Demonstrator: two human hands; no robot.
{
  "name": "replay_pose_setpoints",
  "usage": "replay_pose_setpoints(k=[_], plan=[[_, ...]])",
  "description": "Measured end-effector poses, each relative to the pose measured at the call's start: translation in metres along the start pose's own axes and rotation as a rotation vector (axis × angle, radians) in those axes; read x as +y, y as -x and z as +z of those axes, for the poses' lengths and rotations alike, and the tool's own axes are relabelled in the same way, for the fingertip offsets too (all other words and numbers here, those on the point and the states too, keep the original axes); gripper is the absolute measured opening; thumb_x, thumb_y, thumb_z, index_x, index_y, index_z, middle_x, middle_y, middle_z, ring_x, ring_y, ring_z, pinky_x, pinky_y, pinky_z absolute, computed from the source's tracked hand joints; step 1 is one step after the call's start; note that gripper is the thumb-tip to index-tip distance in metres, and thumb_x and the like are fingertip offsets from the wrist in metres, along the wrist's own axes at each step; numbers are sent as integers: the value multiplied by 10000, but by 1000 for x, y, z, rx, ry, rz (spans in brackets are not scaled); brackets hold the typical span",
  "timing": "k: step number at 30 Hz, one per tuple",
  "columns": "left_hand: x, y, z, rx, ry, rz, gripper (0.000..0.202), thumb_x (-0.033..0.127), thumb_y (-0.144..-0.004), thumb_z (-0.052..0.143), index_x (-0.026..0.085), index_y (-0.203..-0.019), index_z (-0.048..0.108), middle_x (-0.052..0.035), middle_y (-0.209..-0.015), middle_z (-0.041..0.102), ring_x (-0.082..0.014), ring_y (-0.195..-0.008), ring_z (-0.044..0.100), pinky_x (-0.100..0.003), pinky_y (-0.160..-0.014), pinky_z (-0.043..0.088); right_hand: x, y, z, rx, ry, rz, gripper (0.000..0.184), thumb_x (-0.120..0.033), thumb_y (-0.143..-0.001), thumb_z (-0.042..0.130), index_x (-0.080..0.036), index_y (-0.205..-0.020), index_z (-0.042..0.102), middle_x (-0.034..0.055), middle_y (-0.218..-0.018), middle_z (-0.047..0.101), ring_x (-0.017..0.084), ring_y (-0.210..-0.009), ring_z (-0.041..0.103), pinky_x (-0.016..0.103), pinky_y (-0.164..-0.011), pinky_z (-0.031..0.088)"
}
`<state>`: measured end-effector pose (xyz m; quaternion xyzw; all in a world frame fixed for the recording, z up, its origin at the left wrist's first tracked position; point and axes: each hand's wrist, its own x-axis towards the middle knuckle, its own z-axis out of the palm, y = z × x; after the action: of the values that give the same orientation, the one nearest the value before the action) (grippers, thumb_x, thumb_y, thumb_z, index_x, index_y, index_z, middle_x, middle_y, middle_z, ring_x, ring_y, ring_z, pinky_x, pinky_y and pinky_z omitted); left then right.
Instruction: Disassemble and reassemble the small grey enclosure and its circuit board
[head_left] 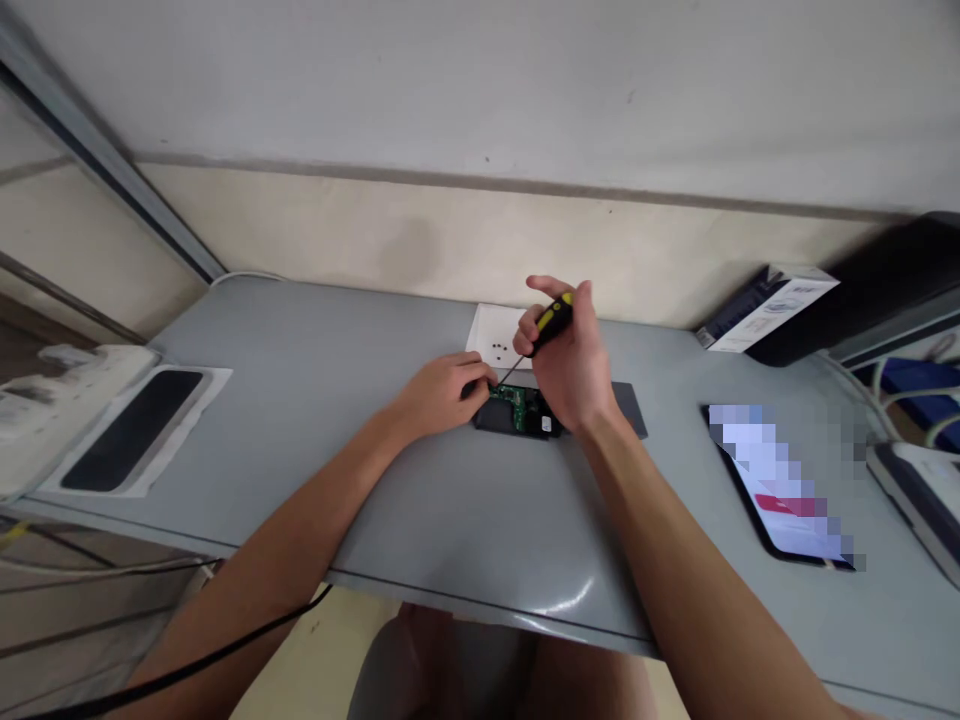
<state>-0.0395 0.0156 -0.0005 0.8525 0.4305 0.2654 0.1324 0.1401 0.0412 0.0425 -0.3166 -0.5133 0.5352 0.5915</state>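
On the grey table lies an opened black electronic device with a green circuit board showing inside. My left hand has its fingers curled on the device's left end. My right hand is closed around the black and yellow handle of a screwdriver, its index finger raised off the handle. The thin shaft slants down to the left, its tip at the board's upper left corner beside my left fingertips. Behind the device, several tiny dark screws lie on white paper.
A flat dark grey panel lies partly behind my right wrist. On the right are a lit phone, a small box and a black cylinder. A dark phone-shaped slab and a white power strip sit left.
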Motion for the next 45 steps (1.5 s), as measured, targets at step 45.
replay_pose_setpoints(k=[45], plan=[[-1,0,-5,3,-30,4,302,175,-1002,441,197,-1021,742,-51,-944,717,-180,-850,678,-326,-871,568,2,-3,-4,70,-67,-20,467,-738,-971,497,-276,-965,564,-4,-760,513,147,-669,572,315,-650,519]])
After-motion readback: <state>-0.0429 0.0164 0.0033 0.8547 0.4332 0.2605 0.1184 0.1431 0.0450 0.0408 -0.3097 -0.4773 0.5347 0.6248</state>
